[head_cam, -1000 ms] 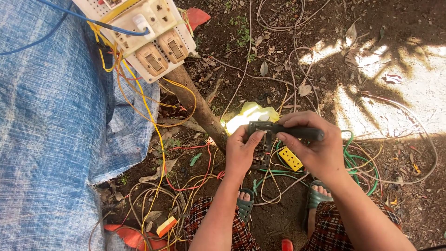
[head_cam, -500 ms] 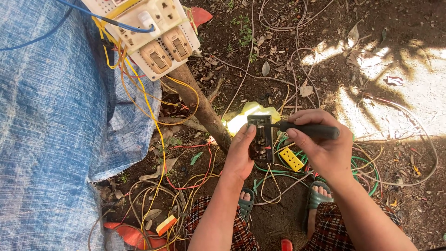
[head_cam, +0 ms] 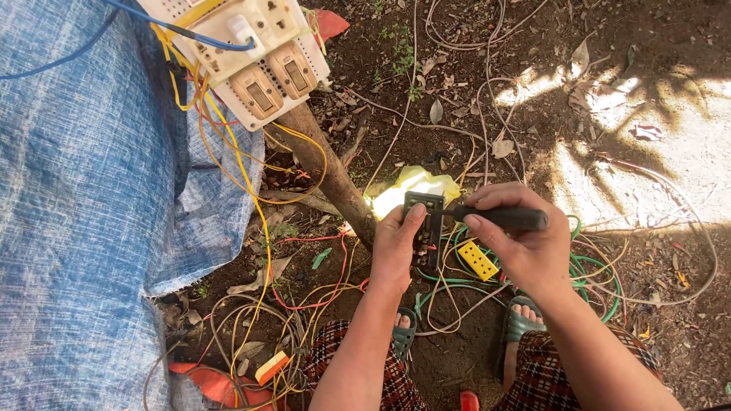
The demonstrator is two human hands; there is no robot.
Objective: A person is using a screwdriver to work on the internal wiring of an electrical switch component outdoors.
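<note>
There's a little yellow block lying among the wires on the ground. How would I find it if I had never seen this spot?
Start at the wooden post that leans down from the white switch board to the dirt. To its right, the right hand holds a dark-handled tool; the small yellow block lies just below it on green wires. It alone is rectangular and dotted with rows of dark holes.

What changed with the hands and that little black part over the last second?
The left hand turned the black part from lying crosswise to standing upright. The right hand shifted right along its dark-handled screwdriver, tip now at the part. Both grips held; the switchboard and wires stayed put.
</note>
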